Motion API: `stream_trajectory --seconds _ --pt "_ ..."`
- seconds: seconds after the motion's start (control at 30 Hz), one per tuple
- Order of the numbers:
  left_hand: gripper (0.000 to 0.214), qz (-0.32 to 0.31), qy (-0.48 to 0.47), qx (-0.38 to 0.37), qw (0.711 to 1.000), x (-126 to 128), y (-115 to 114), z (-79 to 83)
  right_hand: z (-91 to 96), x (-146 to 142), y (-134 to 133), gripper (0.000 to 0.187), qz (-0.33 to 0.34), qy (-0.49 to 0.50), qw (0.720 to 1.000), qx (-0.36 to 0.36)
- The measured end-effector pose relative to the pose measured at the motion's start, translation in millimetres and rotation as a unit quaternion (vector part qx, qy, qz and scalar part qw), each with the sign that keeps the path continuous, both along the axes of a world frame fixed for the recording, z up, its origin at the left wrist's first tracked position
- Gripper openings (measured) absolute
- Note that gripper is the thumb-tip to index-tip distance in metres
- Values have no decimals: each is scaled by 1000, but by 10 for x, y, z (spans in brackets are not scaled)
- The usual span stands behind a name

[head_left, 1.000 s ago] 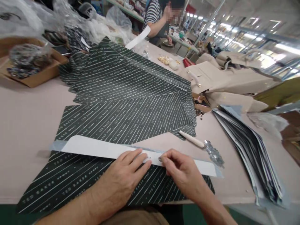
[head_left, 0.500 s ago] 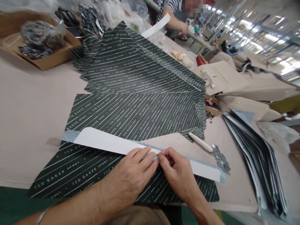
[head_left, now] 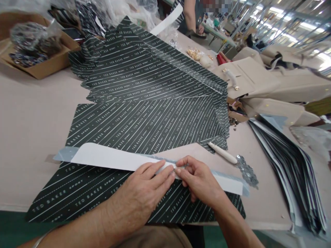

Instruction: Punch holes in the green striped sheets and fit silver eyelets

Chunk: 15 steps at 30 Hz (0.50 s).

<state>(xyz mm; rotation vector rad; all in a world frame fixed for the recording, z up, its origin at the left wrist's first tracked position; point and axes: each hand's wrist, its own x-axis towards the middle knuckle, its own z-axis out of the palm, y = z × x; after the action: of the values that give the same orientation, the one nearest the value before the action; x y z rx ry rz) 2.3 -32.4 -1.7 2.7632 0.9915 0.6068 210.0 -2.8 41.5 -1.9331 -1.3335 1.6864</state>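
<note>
A long white strip with a grey-blue backing [head_left: 103,155] lies across dark striped lining fabric [head_left: 144,127] printed with lettering. My left hand [head_left: 151,191] rests over the middle of this strip, its fingers stretched out flat, the tips near the strip's lower edge. Right beside those fingertips, my right hand [head_left: 198,177] is closed in a pinch at the same edge. Whatever is between its thumb and forefinger is too small and covered to name. To the right lie a white-handled tool [head_left: 222,153] and a heap of thin metal discs [head_left: 247,171].
A stack of dark, pale-edged strips [head_left: 289,172] lies at the right. Beige bag pieces [head_left: 253,74] are piled behind it. A cardboard box [head_left: 49,67] with plastic-wrapped parts stands at the far left. Gold-coloured fittings [head_left: 193,53] lie at the back, where another person [head_left: 190,17] stands.
My right hand has turned slightly, its forefinger now lifted higher over the strip and its other fingers showing below. My left hand stays on the strip. The view has shifted a little.
</note>
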Motion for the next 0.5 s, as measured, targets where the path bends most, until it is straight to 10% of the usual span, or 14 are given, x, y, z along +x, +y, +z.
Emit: stream_trajectory --seconds 0.5 --pt "43 -15 7 -22 1000 -9 24 6 20 61 -80 25 29 19 996 76"
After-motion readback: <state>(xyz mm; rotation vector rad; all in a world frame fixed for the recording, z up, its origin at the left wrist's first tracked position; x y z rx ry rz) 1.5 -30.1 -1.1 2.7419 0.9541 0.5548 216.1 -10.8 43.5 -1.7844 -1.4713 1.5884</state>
